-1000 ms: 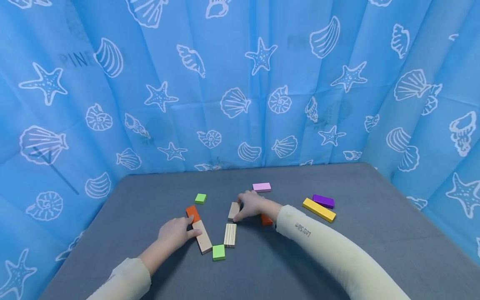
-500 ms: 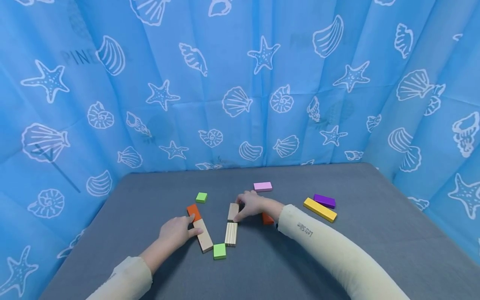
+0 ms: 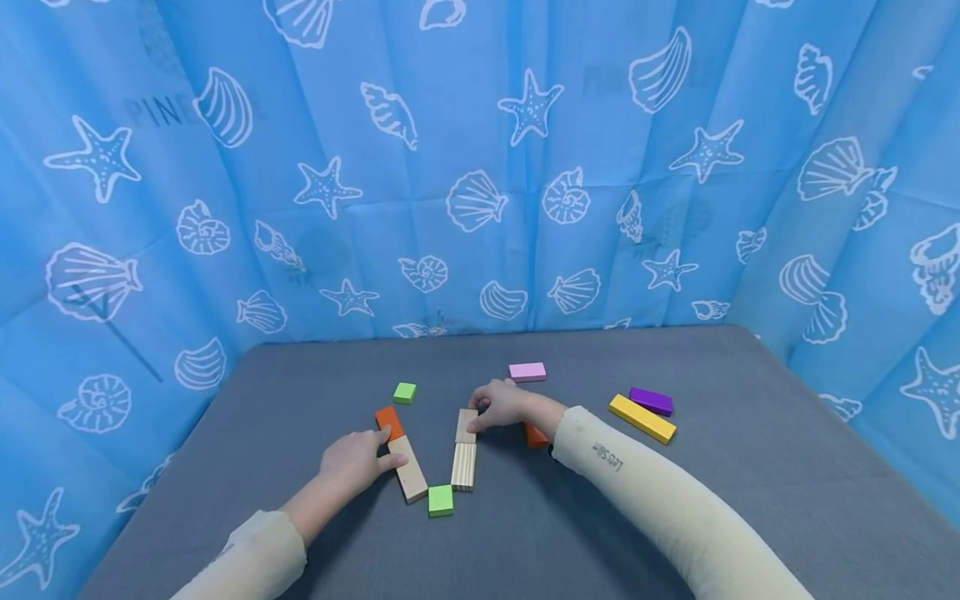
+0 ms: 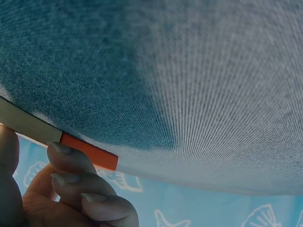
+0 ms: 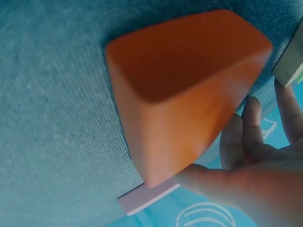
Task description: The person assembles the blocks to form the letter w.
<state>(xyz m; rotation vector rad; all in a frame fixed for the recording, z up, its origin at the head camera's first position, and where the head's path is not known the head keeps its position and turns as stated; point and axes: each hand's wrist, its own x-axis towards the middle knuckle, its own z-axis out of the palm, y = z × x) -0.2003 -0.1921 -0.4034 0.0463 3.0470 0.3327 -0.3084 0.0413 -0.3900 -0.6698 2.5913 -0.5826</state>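
Note:
Wooden blocks lie in a V on the grey tabletop. In the V's left arm, an orange block (image 3: 388,419) meets a plain wooden block (image 3: 408,479). My left hand (image 3: 352,460) rests against their outer side, its thumb on the wooden one and its index finger near the joint. The right arm has a striped wooden block (image 3: 464,468) with a small wooden block (image 3: 466,423) beyond it. My right hand (image 3: 504,404) pinches that small block. A green block (image 3: 440,501) sits at the V's bottom. Another orange block (image 5: 189,85) lies under my right wrist, partly hidden in the head view.
A small green block (image 3: 404,392) lies behind the left arm of the V. Farther back is a pink block (image 3: 527,372). Off to the right, a yellow block (image 3: 642,418) lies beside a purple block (image 3: 651,401). A blue shell-patterned curtain (image 3: 480,167) surrounds the table's back and sides.
My right hand has brought the small wooden block toward me, closing its gap to the striped block and straightening it. My left hand has stayed at the left arm of the V.

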